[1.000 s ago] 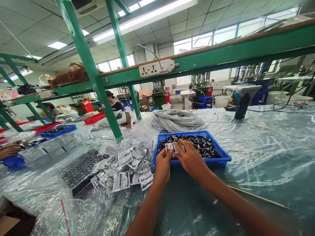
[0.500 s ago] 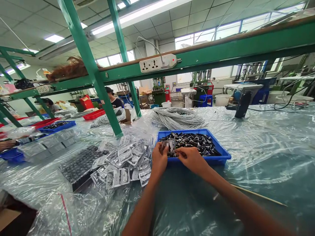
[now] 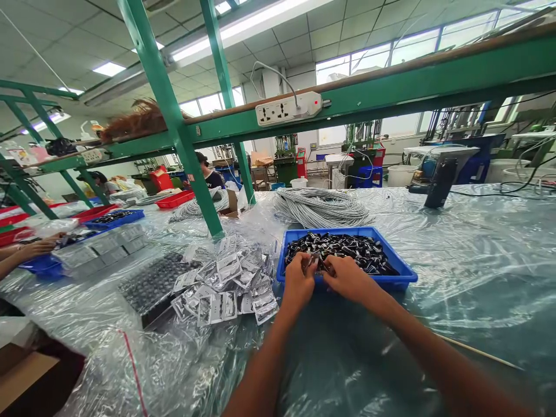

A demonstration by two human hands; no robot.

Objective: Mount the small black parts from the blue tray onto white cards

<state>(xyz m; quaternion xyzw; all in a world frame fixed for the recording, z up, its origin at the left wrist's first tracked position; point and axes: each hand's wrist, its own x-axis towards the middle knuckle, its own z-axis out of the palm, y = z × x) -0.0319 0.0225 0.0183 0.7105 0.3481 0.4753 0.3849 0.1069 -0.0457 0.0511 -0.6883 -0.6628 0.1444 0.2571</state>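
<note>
My left hand point(image 3: 299, 279) is over the near left side of a blue tray point(image 3: 403, 277), its fingers closed on a small silvery clear packet point(image 3: 313, 260). Close beside it, my right hand point(image 3: 346, 277) has thumb and fingers pinched together at the packet's right side. What that pinch holds is too small to make out. Many small black pieces with shiny metal parts point(image 3: 369, 253) fill the tray. Left of the tray lies a loose heap of flat silvery packets point(image 3: 230, 269) with dark contents.
A tray of dark round pieces point(image 3: 154, 284) is beside the heap. Behind the blue tray sits a coil of grey cable point(image 3: 324, 207). A thin stick point(image 3: 478, 350) lies at right, an open cardboard box point(image 3: 30, 376) at lower left. A green post point(image 3: 197, 185) rises behind. Another person's hand point(image 3: 41, 248) shows at far left.
My hands have drawn closer together, and the packet has turned and is now more hidden by my fingers. The whole view has shifted slightly. The other person's hand has come further into view.
</note>
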